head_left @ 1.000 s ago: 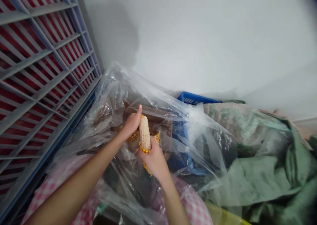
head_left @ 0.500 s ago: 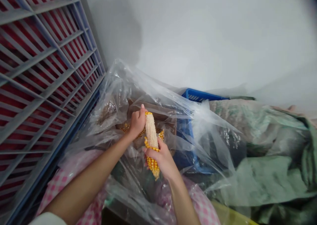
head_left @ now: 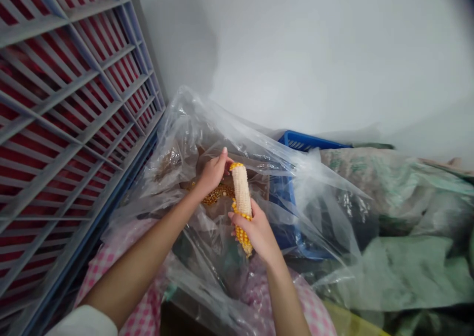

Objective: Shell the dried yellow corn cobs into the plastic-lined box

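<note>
Corn kernels (head_left: 217, 194) lie in a plastic bag (head_left: 192, 124), right of a slatted rack (head_left: 66, 104).

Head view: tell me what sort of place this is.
Probably a storage corner in a home or small farm: a part-shelled corn cob over loose kernels in a clear plastic bag, with green sacks heaped against a white wall.

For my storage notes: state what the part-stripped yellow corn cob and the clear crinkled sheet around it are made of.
The part-stripped yellow corn cob looks like dried maize: a pale, pitted, matte core, with glossy yellow-orange kernels left near its ends. The clear crinkled sheet looks like thin plastic film, probably polyethylene: see-through, shiny and sharply creased.
</note>
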{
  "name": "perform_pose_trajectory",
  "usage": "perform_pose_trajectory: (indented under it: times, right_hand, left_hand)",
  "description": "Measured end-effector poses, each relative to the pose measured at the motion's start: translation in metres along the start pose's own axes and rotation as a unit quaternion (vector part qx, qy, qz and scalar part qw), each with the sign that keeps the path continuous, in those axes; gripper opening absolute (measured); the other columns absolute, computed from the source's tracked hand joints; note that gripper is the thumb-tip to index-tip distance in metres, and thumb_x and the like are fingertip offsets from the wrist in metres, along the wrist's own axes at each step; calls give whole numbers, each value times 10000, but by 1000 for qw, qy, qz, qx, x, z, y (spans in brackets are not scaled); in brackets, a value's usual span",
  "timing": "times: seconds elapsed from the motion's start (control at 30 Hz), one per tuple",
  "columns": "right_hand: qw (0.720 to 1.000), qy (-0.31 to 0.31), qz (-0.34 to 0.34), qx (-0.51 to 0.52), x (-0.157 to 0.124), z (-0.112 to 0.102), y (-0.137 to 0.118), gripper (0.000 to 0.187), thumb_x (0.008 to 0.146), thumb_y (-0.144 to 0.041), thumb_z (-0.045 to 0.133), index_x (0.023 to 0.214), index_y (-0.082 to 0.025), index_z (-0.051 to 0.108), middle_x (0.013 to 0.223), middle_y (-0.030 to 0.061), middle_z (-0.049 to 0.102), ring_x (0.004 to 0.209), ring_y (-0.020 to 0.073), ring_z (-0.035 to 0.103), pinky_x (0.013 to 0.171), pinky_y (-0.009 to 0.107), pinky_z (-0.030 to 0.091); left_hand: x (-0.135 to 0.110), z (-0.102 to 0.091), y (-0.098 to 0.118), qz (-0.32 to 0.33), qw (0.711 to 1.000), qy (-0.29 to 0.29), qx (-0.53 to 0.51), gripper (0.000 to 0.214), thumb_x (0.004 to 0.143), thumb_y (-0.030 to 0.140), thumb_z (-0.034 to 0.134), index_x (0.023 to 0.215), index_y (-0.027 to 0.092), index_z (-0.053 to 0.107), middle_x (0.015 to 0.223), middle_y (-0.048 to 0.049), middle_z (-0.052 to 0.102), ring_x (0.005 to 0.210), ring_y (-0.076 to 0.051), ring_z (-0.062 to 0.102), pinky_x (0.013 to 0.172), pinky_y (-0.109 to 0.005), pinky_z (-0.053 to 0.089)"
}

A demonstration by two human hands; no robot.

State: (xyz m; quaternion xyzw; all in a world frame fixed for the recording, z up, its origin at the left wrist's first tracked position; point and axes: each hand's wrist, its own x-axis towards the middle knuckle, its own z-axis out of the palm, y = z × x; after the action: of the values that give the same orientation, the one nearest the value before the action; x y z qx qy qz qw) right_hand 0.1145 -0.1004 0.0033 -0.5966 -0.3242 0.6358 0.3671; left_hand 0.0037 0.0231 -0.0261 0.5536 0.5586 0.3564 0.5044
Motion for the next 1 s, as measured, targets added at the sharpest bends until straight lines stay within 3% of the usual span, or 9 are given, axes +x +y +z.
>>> perform_pose_trajectory:
  times: [0.07,0.17,0.3,0.43,0.63,0.83,1.0]
  right_hand:
    - [999,-3,-18,-35,0,1,1,296,642,-272,631,892,-205,487,664,-50,507,456,79,498,427,221,451]
    - [997,-62,29,-33,-4,-3,-1,295,649,-280,625,891,-206,475,620,-56,507,416,83,490,397,219,426]
    - [988,-121,92,-33,-14,-20,-11,319,661,-305,620,922,-190,477,572,-45,526,417,101,512,388,209,409]
    - [987,-118,92,-52,-19,-33,-18,302,663,-303,627,900,-184,482,622,-41,522,459,91,514,423,219,438]
    - [977,-131,82,-145,-18,-38,-11,272,691,-325,604,904,-189,502,641,-41,489,501,92,493,466,236,440]
    - [965,-105,27,-238,-15,-44,-2,275,704,-335,584,937,-197,537,672,-34,504,558,94,486,509,215,384]
    - [952,-72,-3,-298,-12,-43,-1,276,694,-348,579,931,-206,560,659,-40,497,576,99,467,527,215,358]
  left_hand:
    - [-2,-4,2,42,997,17,64,619,814,600,180,671,161,593,634,-40,611,559,-135,531,492,-237,353]
    - [-8,-10,2,155,969,31,192,580,842,545,196,556,167,530,502,-11,511,510,-119,455,499,-245,289]
    - [-17,-15,4,234,921,-53,305,489,815,538,310,614,173,567,534,-9,535,532,-122,473,532,-241,277]
    - [-25,-12,9,202,928,-68,305,447,780,561,372,769,181,607,614,-7,587,572,-123,501,540,-228,283]
    - [-24,-6,6,161,943,-127,260,486,829,476,315,530,141,500,468,21,437,481,-82,397,484,-232,223]
    - [-19,-2,-3,96,963,-185,169,569,827,545,257,581,130,560,446,14,463,455,-99,441,468,-220,292]
    - [-16,3,-8,71,971,-181,137,567,828,537,267,621,126,597,449,4,487,446,-105,471,464,-214,332]
